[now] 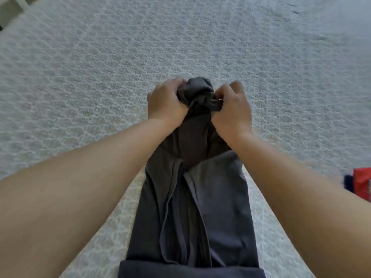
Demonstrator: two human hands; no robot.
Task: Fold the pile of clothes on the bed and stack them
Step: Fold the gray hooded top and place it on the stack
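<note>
Grey soft garment [192, 207], bunched end, both hands gripping

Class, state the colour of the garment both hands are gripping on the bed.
Dark grey garment, plain with no pattern, seen in the head view.

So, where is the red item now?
In the head view, the red item lies on the bed at the far right edge, beside the right forearm.

Both hands grip the bunched far end of a dark grey garment [192, 207] lying lengthwise on the bed [90, 77]: left hand [165, 103] on its left side, right hand [233, 111] on its right (fingers curled into the cloth). A red-and-blue cloth [360, 183] lies at the right edge.
</note>
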